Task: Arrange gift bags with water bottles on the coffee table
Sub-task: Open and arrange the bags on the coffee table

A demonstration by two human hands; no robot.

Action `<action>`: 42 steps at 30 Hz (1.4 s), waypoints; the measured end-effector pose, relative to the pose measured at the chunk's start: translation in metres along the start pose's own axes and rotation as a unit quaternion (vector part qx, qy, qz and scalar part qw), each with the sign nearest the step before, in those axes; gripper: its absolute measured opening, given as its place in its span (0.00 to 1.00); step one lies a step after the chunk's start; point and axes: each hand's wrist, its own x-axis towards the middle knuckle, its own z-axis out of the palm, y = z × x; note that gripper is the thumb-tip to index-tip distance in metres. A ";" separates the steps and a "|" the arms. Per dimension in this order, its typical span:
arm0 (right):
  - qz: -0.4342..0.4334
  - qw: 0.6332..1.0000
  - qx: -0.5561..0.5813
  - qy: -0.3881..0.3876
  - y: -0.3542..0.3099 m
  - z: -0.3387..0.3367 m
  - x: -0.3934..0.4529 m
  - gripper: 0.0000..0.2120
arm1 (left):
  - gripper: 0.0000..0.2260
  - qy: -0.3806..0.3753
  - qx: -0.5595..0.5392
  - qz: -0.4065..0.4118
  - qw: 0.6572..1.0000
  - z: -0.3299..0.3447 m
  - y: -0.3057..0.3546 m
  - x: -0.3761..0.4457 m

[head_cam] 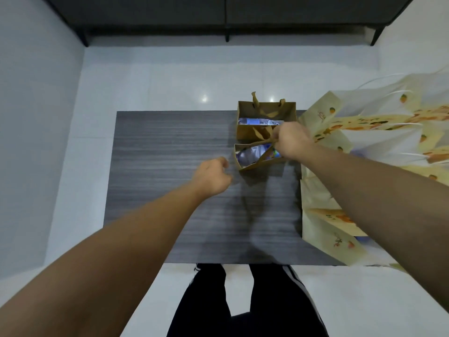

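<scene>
Pale floor tiles and a dark sofa base framed the grey wood-grain coffee table [170, 152] where a person stood arranging gift bags. Under the right hand [291, 142], a small brown paper bag [252, 161] sat tilted on the tabletop, a water bottle [250, 152] visible through its open mouth; the fingers were curled tight around the bag's ribbon handle. Just beyond that hand stood a 2nd brown bag [266, 113], upright, with a bottle lying across its opening. The left hand [211, 177] hovered just left of the tilted bag, fingers loosely curled and holding nothing, not touching the paper.

The bag looked thin and creasable, likely bottom-heavy with the bottle's weight and prone to tipping or slumping if pulled by 1 handle alone; a steadier hold would probably take both handles together, or a palm against the side wall. To the right of the gripping hand, a heap of large cream printed bags [340, 132] crowded the table's right edge and spilled past it, leaving little clearance on that side. Left of the free hand the tabletop lay open across most of its width, with the near edge close to the person's legs [243, 300].
</scene>
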 end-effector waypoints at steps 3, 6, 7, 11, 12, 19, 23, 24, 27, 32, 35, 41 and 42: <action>0.022 1.000 0.009 0.007 0.001 0.003 0.001 0.07 | 0.21 0.009 0.002 0.000 1.000 -0.004 0.001 -0.001; 0.025 1.000 -0.002 0.002 0.006 0.001 0.003 0.07 | 0.21 0.015 0.009 -0.010 1.000 -0.004 0.012 0.002; 0.023 1.000 -0.004 0.001 0.008 0.001 0.004 0.07 | 0.21 0.015 0.005 -0.013 1.000 -0.002 0.016 0.004; 0.016 1.000 -0.006 0.005 0.017 0.000 0.001 0.06 | 0.22 0.012 0.007 -0.017 1.000 0.010 0.036 0.012; 0.012 1.000 0.000 0.006 0.021 0.001 -0.001 0.06 | 0.22 0.011 0.007 -0.019 1.000 0.013 0.040 0.013; -0.035 0.997 0.066 0.011 0.026 0.004 -0.012 0.09 | 0.19 -0.005 0.006 -0.018 1.000 0.025 0.059 0.014; -0.036 0.995 0.087 0.029 0.023 0.002 -0.013 0.11 | 0.18 0.003 0.016 -0.020 1.000 0.027 0.063 0.015; -0.036 0.994 0.091 0.037 0.023 0.002 -0.014 0.11 | 0.17 0.006 0.019 -0.022 1.000 0.028 0.063 0.015; -0.036 0.992 0.108 0.046 0.021 0.004 -0.014 0.12 | 0.18 0.019 0.027 -0.029 0.999 0.032 0.060 0.016; -0.054 0.990 0.122 0.040 0.025 0.020 -0.005 0.18 | 0.21 0.023 0.019 -0.038 0.999 0.036 0.054 0.028; 0.009 0.985 0.164 0.044 0.033 0.045 -0.007 0.36 | 0.21 0.025 -0.031 -0.056 0.998 0.045 0.051 0.044; 0.324 0.878 0.352 0.022 0.054 0.096 0.010 0.29 | 0.31 0.064 -0.177 -0.148 0.971 0.063 0.044 0.086; 0.331 0.861 0.385 0.013 0.057 0.102 0.014 0.25 | 0.32 0.069 -0.197 -0.158 0.965 0.067 0.042 0.094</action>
